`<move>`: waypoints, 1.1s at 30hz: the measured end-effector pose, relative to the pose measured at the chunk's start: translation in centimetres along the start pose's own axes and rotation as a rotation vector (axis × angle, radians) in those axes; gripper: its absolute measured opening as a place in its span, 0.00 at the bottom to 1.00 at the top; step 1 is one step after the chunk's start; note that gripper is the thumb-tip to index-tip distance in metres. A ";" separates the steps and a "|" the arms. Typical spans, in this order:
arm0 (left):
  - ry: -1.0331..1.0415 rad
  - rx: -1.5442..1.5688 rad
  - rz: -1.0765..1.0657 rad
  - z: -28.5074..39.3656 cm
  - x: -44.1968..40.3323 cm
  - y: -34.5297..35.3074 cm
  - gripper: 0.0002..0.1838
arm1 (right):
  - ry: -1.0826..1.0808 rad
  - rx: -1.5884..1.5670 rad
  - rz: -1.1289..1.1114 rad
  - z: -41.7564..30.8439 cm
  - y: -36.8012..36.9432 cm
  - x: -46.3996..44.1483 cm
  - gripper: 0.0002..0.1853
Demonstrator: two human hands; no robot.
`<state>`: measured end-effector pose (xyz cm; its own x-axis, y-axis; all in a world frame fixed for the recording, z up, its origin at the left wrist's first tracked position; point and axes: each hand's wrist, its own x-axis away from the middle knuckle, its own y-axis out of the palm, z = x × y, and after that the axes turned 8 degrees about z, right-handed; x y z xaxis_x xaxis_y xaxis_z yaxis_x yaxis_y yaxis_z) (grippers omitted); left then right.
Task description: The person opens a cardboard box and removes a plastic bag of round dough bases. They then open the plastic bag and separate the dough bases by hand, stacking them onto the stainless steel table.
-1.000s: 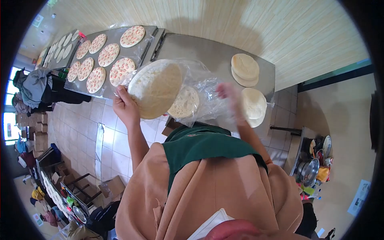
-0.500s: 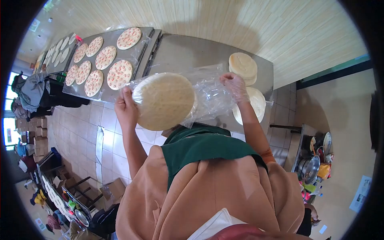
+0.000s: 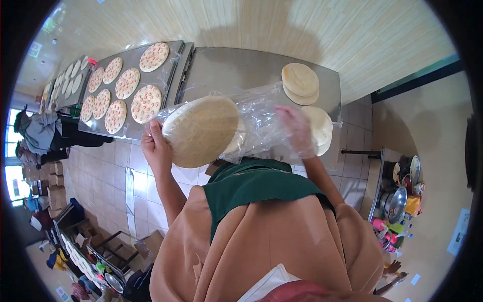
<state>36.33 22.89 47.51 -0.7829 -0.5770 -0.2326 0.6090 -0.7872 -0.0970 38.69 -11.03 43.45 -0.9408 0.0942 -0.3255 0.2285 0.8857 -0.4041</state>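
Observation:
My left hand (image 3: pixel 157 146) grips the left edge of a clear plastic bag (image 3: pixel 261 113), thumb on top. Inside the bag is a round, pale pizza base (image 3: pixel 201 132), held tilted above the front of the metal table (image 3: pixel 226 65). My right hand (image 3: pixel 296 128), in a clear plastic glove, is beside the bag's right part; motion smears its fingers, so I cannot tell whether it grips the plastic. Close to that hand lie more pale bases (image 3: pixel 320 130), and a stack of bases (image 3: pixel 300 83) sits farther back.
On the left, a second metal table (image 3: pixel 168 75) carries several round bases topped with pink pieces. A person in grey (image 3: pixel 43 128) stands at far left. To the right, a side table holds metal bowls (image 3: pixel 396 204). A pale wall (image 3: pixel 302 25) runs behind.
My right hand has shifted slightly down and is now blurred; its fingers were pinched at the bag before. The bagged base has moved a little left and down in view.

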 end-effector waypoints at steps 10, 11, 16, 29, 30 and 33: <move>0.032 -0.092 0.030 -0.3 0.6 -0.2 0.21 | 0.463 -0.976 -0.380 -0.1 3.4 -1.5 0.13; 0.027 -0.095 0.025 -0.5 0.6 -0.4 0.21 | 0.475 -1.081 -0.389 -0.7 3.1 -1.6 0.15; -0.065 -0.014 0.004 -1.4 0.7 -1.3 0.21 | 0.380 -0.972 -0.429 -1.2 1.1 -2.9 0.29; -0.042 0.034 0.010 -2.1 0.1 -2.2 0.21 | 0.293 -0.439 -0.213 4.6 -2.4 -4.3 0.20; -0.046 0.028 0.005 -1.8 0.1 -2.0 0.21 | 0.258 -0.446 -0.291 4.6 -1.2 -4.1 0.21; 0.004 -0.010 -0.028 -1.7 0.1 -1.6 0.21 | 0.204 -0.609 -0.555 4.1 1.7 -4.0 0.22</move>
<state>35.48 24.50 46.00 -0.7989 -0.5541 -0.2340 0.5884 -0.8006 -0.1129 43.88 -11.79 40.55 -0.9169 -0.3979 -0.0319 -0.3992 0.9124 0.0901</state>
